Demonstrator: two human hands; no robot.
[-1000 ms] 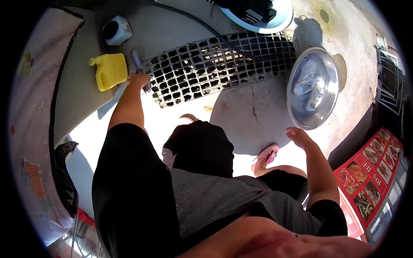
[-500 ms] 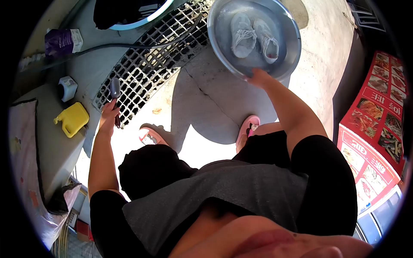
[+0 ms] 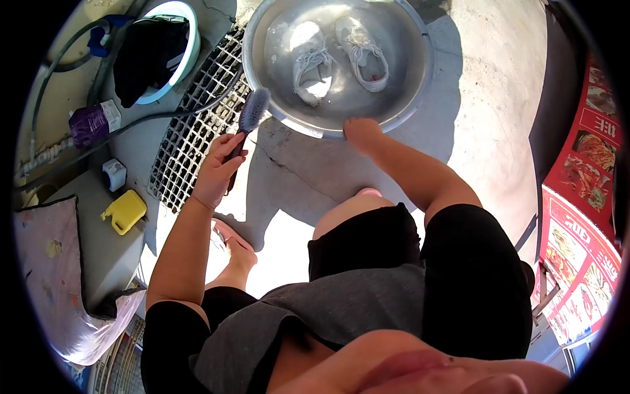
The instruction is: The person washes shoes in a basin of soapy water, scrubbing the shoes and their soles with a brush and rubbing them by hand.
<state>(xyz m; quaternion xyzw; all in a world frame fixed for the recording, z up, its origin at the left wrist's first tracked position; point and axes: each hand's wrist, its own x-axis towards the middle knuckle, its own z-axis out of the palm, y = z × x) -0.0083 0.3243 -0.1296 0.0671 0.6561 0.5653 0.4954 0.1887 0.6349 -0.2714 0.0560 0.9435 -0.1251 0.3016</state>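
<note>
my left hand point(image 3: 218, 169) is curling around a long dark bristled brush point(image 3: 252, 111), now nearer the round silver metal basin point(image 3: 415, 82); my right hand point(image 3: 362, 135) is clasping its rim.

Basin point(image 3: 410, 72): on the floor point(image 3: 499, 98), ahead; shoes point(image 3: 312, 64) inside, side by side. Grate point(image 3: 180, 148): left of the basin; hose point(image 3: 147, 119) across it. Tub point(image 3: 194, 39): left of the grate's far end; cloth point(image 3: 144, 59) within. Jug point(image 3: 128, 211): left of the grate's near end; bottle point(image 3: 114, 175) behind; pouch point(image 3: 90, 126) farther behind. Board point(image 3: 590, 164): far right.
</note>
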